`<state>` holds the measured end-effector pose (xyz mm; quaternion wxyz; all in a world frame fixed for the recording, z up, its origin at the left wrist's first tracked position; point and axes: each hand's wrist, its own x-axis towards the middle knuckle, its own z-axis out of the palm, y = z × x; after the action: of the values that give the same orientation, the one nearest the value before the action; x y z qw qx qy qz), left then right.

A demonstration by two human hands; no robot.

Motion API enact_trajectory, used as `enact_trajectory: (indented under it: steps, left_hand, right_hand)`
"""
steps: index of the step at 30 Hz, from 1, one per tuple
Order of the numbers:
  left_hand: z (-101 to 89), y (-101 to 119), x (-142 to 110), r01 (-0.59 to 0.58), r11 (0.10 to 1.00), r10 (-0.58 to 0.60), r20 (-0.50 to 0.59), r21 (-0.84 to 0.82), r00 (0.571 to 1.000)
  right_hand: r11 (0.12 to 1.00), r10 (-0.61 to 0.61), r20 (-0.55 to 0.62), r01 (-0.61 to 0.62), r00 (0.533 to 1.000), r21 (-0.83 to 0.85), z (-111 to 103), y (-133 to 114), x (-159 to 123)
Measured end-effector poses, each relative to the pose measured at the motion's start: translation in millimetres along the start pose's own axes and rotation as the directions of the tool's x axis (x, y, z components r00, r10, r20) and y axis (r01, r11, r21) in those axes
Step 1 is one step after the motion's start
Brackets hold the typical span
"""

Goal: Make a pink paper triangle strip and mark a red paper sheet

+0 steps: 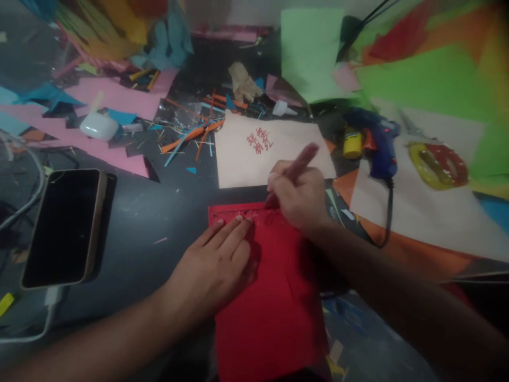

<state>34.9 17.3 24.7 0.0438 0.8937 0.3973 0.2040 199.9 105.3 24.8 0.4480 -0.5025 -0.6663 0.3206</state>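
Note:
A long red sheet of paper lies at the near edge of the dark table and runs down toward me. My left hand rests on its upper left part, fingers stretched out and lying flat. In my right hand is a thick dark red marker pen, its lower end at the sheet's top edge. Small marks run along that top strip, too blurred to read. Just beyond lies a cream sheet of paper with red handwritten characters.
At left lies a phone with a white cable plugged in. A white case sits beyond it. To the right are a blue glue gun, a yellow bottle and scissors. Coloured paper scraps surround the middle.

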Motion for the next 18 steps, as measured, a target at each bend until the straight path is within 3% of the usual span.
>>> enact_trajectory:
  steps: [3,4,5,7,10,13,18]
  left_hand:
    - [1.5,-1,-1,0.004,1.0,-0.004,0.012,0.0,1.0]
    - [2.2,-1,-1,0.003,1.0,-0.003,0.009,0.002,1.0]
    - [2.9,-2,-2,0.0,1.0,0.0,0.005,0.004,1.0]
    - [4.5,-2,-2,-0.003,1.0,0.003,-0.006,0.011,1.0]
    - [6.6,-2,-3,0.002,1.0,-0.001,-0.034,0.027,0.999]
    - [6.9,-1,-3,-0.011,0.999,0.013,-0.042,0.041,0.999]
    - [5.1,0,-5,-0.039,0.997,0.041,-0.024,0.074,0.999]
  right_hand:
    - [0.991,-0.039,-0.217,0.066,0.975,0.119,-18,-1,6]
    - [0.99,-0.067,-0.216,0.092,0.974,0.107,-27,-3,6]
    - [0.992,-0.1,-0.163,0.111,0.982,0.059,-36,-4,3]
    - [0.979,-0.157,0.107,0.169,0.982,-0.111,-52,-6,-8]
    - [0.865,-0.197,0.453,0.372,0.869,-0.336,-70,2,-30]
    - [0.783,-0.189,0.541,0.459,0.819,-0.421,-75,13,-43]
    - [0.794,-0.119,0.609,0.444,0.784,-0.416,-73,7,-35]
